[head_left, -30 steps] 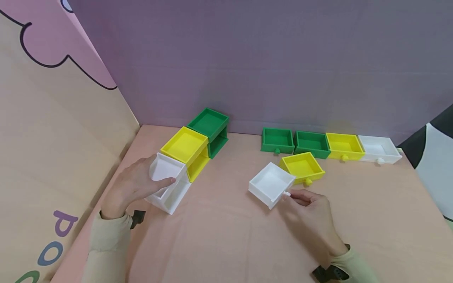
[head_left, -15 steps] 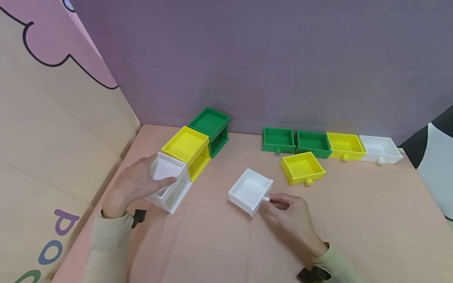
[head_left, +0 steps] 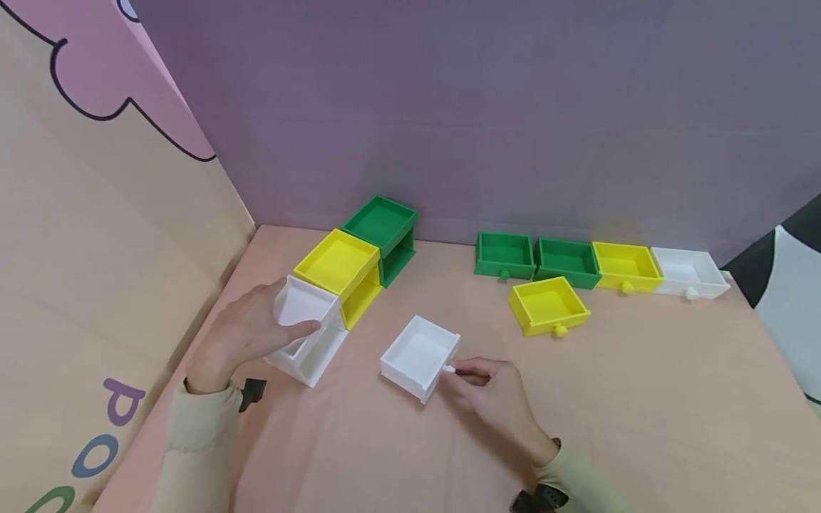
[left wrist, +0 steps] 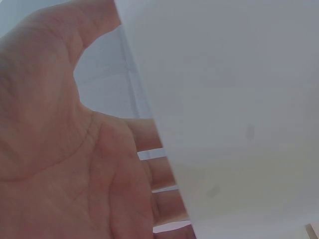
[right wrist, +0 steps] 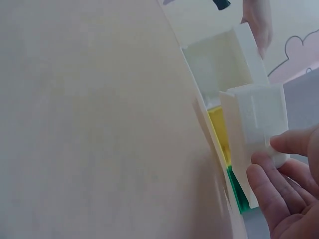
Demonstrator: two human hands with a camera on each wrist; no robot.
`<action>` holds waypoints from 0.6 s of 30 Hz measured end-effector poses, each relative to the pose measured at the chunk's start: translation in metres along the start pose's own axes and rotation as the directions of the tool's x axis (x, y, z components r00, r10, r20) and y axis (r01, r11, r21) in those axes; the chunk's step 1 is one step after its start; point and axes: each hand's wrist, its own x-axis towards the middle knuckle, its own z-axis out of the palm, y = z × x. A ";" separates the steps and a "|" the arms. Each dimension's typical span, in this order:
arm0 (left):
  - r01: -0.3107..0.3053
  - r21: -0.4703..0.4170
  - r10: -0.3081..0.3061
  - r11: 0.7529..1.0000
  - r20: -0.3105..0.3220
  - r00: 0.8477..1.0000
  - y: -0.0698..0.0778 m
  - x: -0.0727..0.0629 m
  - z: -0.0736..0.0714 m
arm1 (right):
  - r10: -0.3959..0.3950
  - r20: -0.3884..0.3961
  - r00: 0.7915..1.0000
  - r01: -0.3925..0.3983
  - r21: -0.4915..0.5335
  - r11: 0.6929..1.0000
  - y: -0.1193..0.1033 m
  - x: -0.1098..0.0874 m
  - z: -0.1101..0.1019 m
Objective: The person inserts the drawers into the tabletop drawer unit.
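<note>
My left hand (head_left: 246,335) grips the white drawer housing (head_left: 330,349), its thumb lying across the top. In the left wrist view the fingers pass behind the white wall (left wrist: 239,109), so their tips are hidden. Between thumb and fingers, my right hand (head_left: 494,399) pinches the knob of a loose white drawer (head_left: 418,356). The drawer is held level, to the right of the housing and apart from it. From the right wrist, the drawer's front (right wrist: 261,119) shows partly in front of the open housing (right wrist: 219,67).
Behind the white housing stand a yellow housing (head_left: 338,263) and a green housing (head_left: 380,224), touching in a row. At the back right are two green drawers (head_left: 504,253), a yellow drawer (head_left: 625,263) and a white drawer (head_left: 686,271). Another yellow drawer (head_left: 548,303) lies before them.
My right hand has carried the white drawer leftward and slightly nearer me, away from the loose yellow drawer and closer to the white housing. The left hand has stayed in place.
</note>
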 end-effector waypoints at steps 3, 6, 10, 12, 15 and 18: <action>-0.007 0.004 0.007 1.000 -0.004 1.000 0.000 0.000 0.001 | 0.004 0.010 1.000 -0.004 0.025 1.000 -0.002 0.000 0.007; -0.008 0.004 0.008 1.000 -0.010 1.000 0.000 0.000 0.001 | -0.007 0.022 1.000 0.007 0.035 0.999 -0.006 0.000 0.015; -0.011 0.003 0.011 1.000 -0.009 1.000 0.000 -0.001 0.001 | -0.016 0.043 0.999 0.014 0.050 0.999 -0.010 0.001 0.025; -0.010 0.008 0.010 1.000 -0.008 1.000 -0.001 0.000 0.001 | -0.022 0.057 0.998 0.019 0.057 0.998 -0.010 0.001 0.030; -0.008 0.011 0.008 1.000 -0.008 1.000 -0.001 0.000 0.002 | -0.030 0.082 0.996 0.025 0.061 0.998 -0.011 0.002 0.039; -0.010 0.011 0.010 1.000 -0.012 1.000 -0.001 0.000 0.002 | -0.040 0.102 0.994 0.033 0.068 0.997 -0.012 0.002 0.046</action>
